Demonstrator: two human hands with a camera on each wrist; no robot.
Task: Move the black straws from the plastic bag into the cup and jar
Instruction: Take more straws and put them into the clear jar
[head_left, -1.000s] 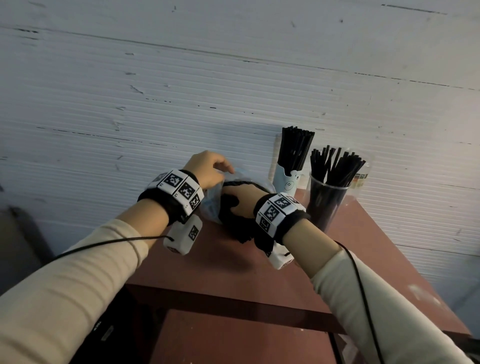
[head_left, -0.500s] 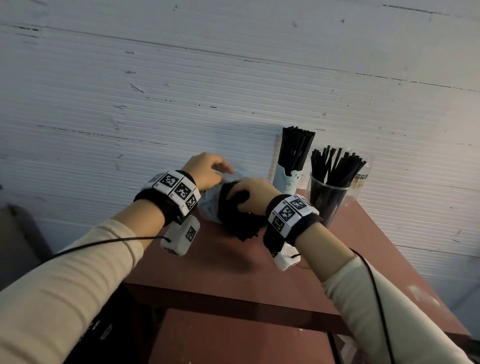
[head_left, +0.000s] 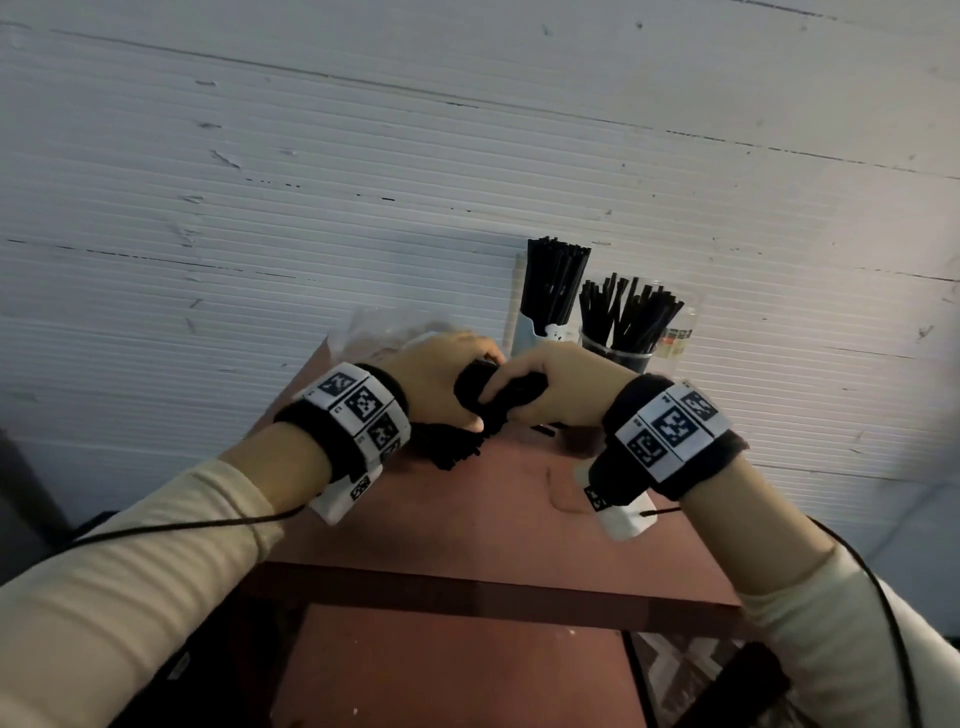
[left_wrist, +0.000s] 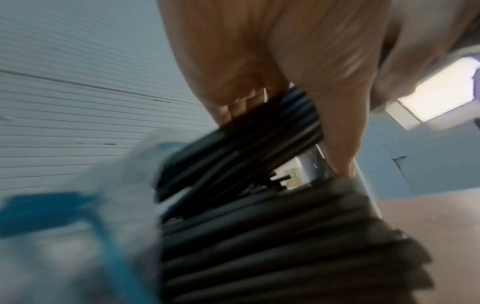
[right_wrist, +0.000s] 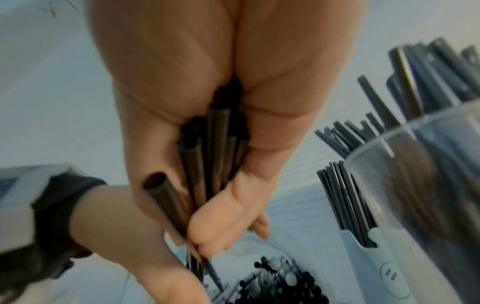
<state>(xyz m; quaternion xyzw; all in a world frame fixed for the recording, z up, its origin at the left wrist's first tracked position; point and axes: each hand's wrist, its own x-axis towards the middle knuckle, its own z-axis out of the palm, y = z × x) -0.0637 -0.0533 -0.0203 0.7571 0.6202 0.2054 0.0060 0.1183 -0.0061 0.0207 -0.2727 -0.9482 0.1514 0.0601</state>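
Reading labels: no brand or word is legible anywhere; the plastic bag (left_wrist: 78, 216) carries blurred blue print, the cup (right_wrist: 384, 265) a small round face-like mark, and a small container (head_left: 678, 332) behind the jar a coloured label too small to read.
Wristbands: each wrist wears a black band with white square-code tags (head_left: 363, 405); no text can be made out on them.
Left hand: the left hand (head_left: 441, 384) is closed, fingers and thumb curled round one end of a bundle of black straws (head_left: 511, 397), seen from the left wrist as a clamp across the bundle.
Right hand: the right hand (head_left: 561, 387) is closed too, wrapped round the same bundle just beside the left hand, knuckles almost touching; the right wrist view shows straw ends sticking out of the fist.
Straws below the hands: more black straws (head_left: 452, 449) fan out under the left hand, just above the tabletop (head_left: 519, 530).
Bag: crumpled clear plastic behind and under the left hand, beyond its knuckles.
Cup: pale blue, past the right hand's fingers, packed with upright straws.
Jar: the clear jar (head_left: 618, 353) stands just beyond the right hand, right of the cup, holding splayed straws.
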